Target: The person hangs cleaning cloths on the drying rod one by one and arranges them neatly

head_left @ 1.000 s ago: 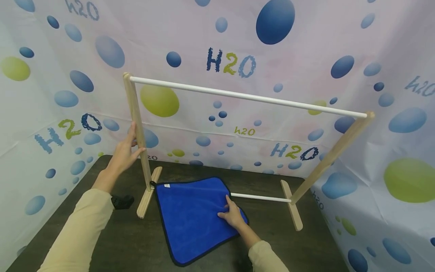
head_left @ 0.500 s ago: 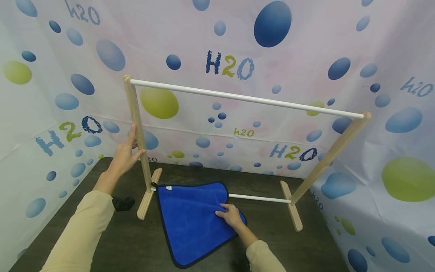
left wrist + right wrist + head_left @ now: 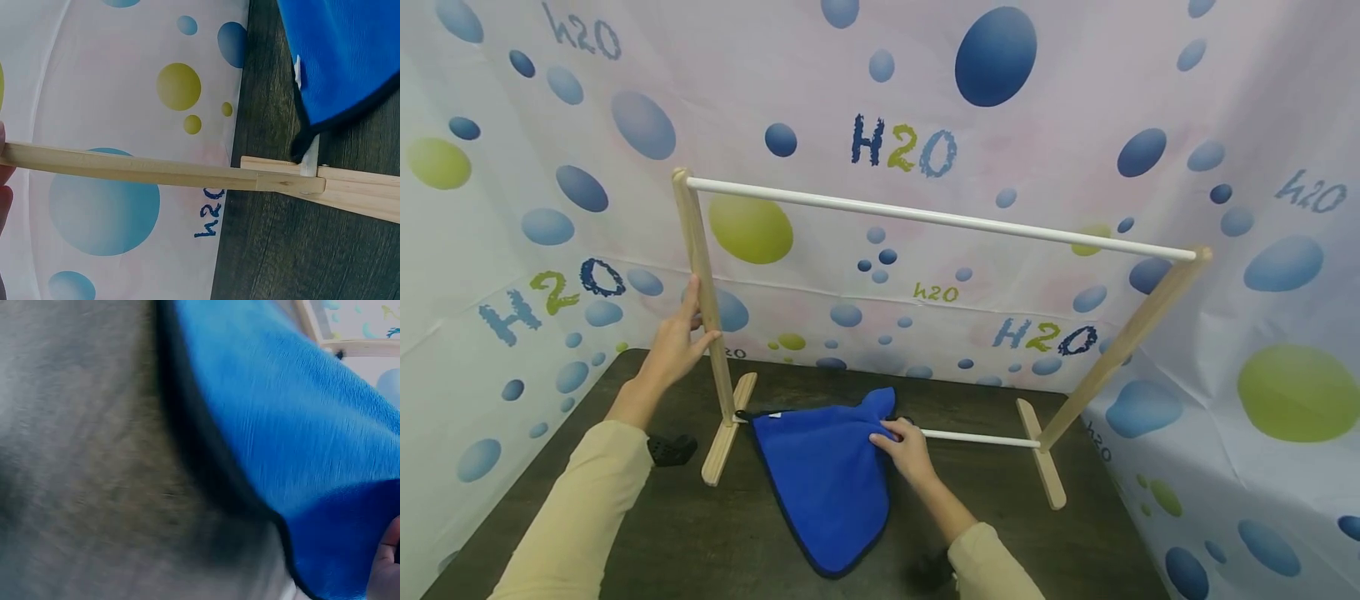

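A wooden rack stands on the table, with a white top rod and a white lower rod between its posts. My left hand grips the left post, thumb in front and fingers behind. The blue cloth, edged in black with a small white tag, drapes over the left part of the lower rod. With its thumb and fingers my right hand pinches the cloth, which bunches up at that spot. In the right wrist view the cloth hangs in a slope, with the thumb at the lower right.
The dark wooden table carries the rack's feet, including the right foot. A black object lies by the left sleeve. Behind stands a white backdrop printed with bubbles and H2O lettering.
My right hand has gathered the cloth and lifted it, so its right side has folded in and its lower edge has drawn up. My left hand has stayed on the post.
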Motion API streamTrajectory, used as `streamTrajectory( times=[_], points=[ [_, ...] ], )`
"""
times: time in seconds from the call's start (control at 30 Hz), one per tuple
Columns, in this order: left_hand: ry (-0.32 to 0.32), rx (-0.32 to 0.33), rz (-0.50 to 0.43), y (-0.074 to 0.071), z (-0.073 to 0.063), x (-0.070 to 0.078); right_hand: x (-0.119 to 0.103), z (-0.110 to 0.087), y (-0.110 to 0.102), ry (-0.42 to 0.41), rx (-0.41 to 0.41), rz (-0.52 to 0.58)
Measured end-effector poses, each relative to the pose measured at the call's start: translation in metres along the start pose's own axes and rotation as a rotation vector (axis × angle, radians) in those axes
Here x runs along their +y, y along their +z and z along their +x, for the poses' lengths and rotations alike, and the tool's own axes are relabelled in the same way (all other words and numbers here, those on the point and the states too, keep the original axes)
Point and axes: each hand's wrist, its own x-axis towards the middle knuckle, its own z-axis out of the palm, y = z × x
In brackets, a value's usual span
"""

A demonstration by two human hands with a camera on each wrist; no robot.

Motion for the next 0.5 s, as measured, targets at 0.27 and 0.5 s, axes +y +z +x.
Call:
streamTrajectory(
  times=[0.27, 0.5],
  points=[
    [0.0, 0.0, -0.012, 0.001, 0.0, 0.0, -0.054, 0.006, -0.028, -0.032, 0.051, 0.126],
    [-0.019, -0.01, -0.01, 0.001, -0.001, 0.001, -0.092, 0.01, -0.053, -0.057, 0.136, 0.183]
  ],
)
